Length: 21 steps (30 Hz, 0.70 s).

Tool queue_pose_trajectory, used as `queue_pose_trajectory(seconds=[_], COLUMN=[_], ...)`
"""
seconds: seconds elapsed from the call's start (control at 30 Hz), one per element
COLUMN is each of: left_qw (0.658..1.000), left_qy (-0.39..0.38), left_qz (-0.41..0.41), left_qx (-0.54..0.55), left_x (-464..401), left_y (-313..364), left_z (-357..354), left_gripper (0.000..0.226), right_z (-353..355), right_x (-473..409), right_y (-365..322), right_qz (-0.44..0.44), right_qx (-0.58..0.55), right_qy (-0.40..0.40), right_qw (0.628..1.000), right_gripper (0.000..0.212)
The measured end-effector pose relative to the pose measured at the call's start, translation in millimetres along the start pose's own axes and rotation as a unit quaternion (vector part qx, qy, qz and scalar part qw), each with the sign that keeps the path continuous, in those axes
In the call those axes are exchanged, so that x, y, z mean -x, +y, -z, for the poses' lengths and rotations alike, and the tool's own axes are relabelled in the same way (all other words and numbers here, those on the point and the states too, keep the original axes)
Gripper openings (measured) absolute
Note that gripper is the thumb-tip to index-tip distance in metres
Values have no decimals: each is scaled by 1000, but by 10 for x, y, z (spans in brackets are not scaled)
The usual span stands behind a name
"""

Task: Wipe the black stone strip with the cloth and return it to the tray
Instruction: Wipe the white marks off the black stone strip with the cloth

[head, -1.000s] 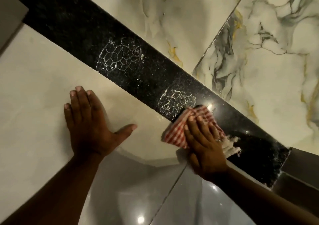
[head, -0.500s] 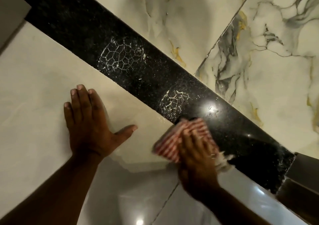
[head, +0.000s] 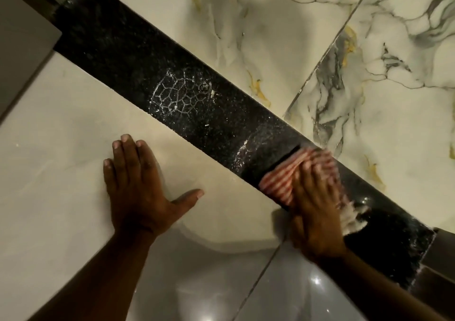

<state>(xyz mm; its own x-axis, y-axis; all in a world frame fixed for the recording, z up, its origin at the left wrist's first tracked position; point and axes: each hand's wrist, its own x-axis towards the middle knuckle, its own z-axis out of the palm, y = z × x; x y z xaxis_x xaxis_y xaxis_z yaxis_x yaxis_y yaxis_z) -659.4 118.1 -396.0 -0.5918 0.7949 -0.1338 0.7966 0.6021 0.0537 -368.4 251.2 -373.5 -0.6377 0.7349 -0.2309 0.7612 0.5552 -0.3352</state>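
The black stone strip (head: 187,104) is being seen running diagonally from the upper left to the lower right, bordered along its far edge by veined marble tile (head: 270,37) and along its near edge by a pale cream tile (head: 61,148). The red-and-white striped cloth (head: 283,180) is being pressed flat onto the strip by the right hand (head: 317,210), toward the strip's lower-right end; the grip there is an open palm with fingers extended over the cloth, which is blurred. The cloth is lying across most of the strip's width, its frayed white fringe (head: 352,217) being left exposed on the strip just beyond the hand. The left hand (head: 138,185) is being held flat, fingers spread and gripping nothing, on the cream tile just below the strip's near edge. A white web-like residue mark (head: 181,94) is being left uncovered on the strip, well up from the cloth, with a fainter smear (head: 242,153) between that mark and the cloth. The long stretch of strip above the cloth is being left open.
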Motion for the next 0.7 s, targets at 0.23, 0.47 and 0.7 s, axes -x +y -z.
queue_pose_trajectory(seconds=[0.23,0.47,0.7], left_qw=[1000,999,1000], left_qy=[-1,-46,-6], left_qz=[-4,20,2], left_qx=[5,18,13], left_x=[10,25,5], left_y=[12,-12,-18], left_z=[25,64,7], left_gripper=[130,136,133], right_z=[-171,81,-49], right_x=[-563,-1061,-89], right_y=[-525,-26,-127], right_qz=[159,-14,63], right_qx=[43,60,48], right_qy=[-51,-5,-24], right_qw=[985,998,997], right_gripper=[65,72,70])
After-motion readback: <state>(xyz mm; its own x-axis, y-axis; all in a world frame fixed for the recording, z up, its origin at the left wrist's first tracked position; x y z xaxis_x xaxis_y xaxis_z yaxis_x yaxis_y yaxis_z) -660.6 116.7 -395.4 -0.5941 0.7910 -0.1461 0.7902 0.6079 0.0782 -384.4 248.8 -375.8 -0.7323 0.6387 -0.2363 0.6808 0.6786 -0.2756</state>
